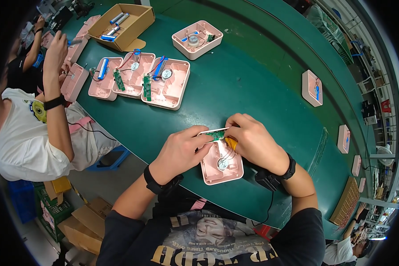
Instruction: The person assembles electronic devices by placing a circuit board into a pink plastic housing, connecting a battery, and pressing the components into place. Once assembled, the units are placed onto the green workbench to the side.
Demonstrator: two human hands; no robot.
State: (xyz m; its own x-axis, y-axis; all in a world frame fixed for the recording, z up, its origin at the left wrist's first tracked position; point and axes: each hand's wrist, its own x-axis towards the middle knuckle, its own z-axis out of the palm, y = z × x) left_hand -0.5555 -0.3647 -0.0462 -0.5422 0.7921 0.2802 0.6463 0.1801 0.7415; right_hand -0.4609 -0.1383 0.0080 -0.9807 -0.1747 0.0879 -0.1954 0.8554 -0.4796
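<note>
Before me, at the table's near edge, lies a pink plastic casing (211, 175), open side up. A green circuit board (216, 135) sits at its far end, and thin wires lead to a round silvery part (222, 164). My left hand (178, 150) grips the casing's far left corner, its fingertips on the board's left end. My right hand (255, 142) is closed at the board's right end, fingers bent over the far rim. Under that hand shows a yellow piece (231, 142), partly hidden; what it is I cannot make out.
Three pink casings with boards and blue cells, one a nearer casing (175, 95), stand left on the green table (252, 80). Behind them is a cardboard box (139, 26) of batteries. Another casing (197, 51) stands far off. A co-worker's arm (57, 119) is at left.
</note>
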